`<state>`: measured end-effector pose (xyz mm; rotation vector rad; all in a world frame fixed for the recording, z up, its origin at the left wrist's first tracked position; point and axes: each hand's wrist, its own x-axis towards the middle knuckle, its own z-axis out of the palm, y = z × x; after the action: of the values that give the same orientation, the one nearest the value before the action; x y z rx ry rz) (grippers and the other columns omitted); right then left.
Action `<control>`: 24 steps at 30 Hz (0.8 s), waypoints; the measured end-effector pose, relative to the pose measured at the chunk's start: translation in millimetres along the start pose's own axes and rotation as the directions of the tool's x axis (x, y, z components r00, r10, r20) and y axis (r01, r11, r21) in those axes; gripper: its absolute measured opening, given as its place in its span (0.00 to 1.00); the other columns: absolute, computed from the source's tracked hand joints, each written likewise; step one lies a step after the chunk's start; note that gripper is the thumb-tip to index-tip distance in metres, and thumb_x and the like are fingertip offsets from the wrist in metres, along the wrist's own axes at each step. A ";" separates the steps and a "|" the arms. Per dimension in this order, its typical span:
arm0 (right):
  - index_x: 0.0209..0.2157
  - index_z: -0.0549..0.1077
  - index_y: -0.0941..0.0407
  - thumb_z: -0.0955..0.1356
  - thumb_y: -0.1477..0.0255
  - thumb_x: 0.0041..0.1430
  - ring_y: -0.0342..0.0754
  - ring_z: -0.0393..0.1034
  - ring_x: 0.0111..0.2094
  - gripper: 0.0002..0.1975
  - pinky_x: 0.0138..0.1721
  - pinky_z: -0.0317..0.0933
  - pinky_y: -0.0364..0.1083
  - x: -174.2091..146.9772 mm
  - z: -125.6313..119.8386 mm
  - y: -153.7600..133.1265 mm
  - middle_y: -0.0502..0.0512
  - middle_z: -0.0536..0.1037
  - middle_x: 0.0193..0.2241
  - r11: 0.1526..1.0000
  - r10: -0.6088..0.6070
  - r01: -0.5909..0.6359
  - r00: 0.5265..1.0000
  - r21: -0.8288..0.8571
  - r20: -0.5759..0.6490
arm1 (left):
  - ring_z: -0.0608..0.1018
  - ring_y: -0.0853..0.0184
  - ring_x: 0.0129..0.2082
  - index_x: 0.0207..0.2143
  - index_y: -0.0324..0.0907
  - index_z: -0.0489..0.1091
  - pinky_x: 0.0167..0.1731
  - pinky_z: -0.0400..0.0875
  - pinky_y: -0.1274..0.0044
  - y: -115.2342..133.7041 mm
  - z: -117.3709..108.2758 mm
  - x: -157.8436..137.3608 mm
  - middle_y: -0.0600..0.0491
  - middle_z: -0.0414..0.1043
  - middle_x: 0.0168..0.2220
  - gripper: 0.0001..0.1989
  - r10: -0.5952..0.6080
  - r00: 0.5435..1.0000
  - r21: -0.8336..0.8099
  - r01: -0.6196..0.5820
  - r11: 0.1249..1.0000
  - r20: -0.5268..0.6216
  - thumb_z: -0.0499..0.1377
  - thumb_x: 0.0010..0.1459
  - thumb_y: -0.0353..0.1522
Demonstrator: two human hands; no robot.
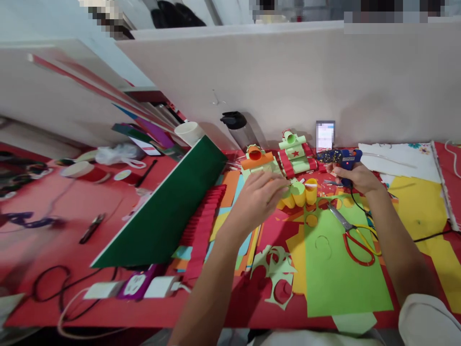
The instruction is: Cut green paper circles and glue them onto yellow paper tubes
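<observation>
My right hand (355, 175) is wrapped round the grip of a blue glue gun (347, 157), with a glue stick poking out of its back. My left hand (261, 192) is beside a row of yellow and green paper tubes (298, 193). Its fingers are loosely stretched, the thumb close to the tubes' tops; I cannot tell whether it touches them. Behind stand an orange and green paper roll model (259, 161) and a red and green one with a star (296, 154). Scissors (355, 235) with red and yellow handles lie on a green paper sheet (342, 288).
A dark green board (162, 211) leans at the left, beside a red pleated strip (203, 230). A bottle (237, 127) and a phone (325, 137) stand by the back panel. Cut paper (277, 274), yellow sheets (419, 206), cables and a purple power block (139, 283) lie around.
</observation>
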<state>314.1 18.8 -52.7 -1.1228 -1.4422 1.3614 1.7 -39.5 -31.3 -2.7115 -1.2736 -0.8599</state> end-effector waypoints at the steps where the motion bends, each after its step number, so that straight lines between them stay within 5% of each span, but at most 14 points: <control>1: 0.36 0.82 0.53 0.81 0.50 0.44 0.51 0.77 0.35 0.24 0.39 0.73 0.50 0.6 4.3 0.3 0.57 0.85 0.40 1.000 -0.004 0.004 1.000 -0.013 0.002 | 0.79 0.57 0.51 0.51 0.43 0.76 0.54 0.73 0.63 2.7 3.4 -7.2 0.46 0.81 0.49 0.12 0.046 0.999 0.024 -0.046 0.999 -0.006 0.55 0.73 0.34; 7: 0.37 0.84 0.52 0.80 0.59 0.45 0.56 0.78 0.42 0.18 0.48 0.71 0.55 5.9 29.1 8.7 0.55 0.86 0.38 0.996 0.016 -0.011 0.998 -0.087 0.058 | 0.69 0.54 0.68 0.69 0.48 0.64 0.69 0.61 0.58 12.0 27.3 -30.2 0.48 0.69 0.68 0.25 0.178 0.981 0.144 -0.187 0.972 0.073 0.58 0.72 0.39; 24: 0.36 0.83 0.54 0.80 0.58 0.45 0.53 0.76 0.37 0.19 0.45 0.70 0.53 4.9 40.1 10.3 0.54 0.83 0.33 0.997 0.075 -0.074 0.997 -0.029 0.029 | 0.64 0.53 0.72 0.76 0.47 0.51 0.74 0.49 0.56 12.3 33.2 -23.3 0.48 0.63 0.72 0.34 0.115 0.981 0.123 -0.135 0.983 0.156 0.54 0.73 0.45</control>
<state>274.8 13.6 -65.5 -1.1899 -1.4576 1.4191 14.1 -55.9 -68.3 -2.7568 -1.1225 -0.5503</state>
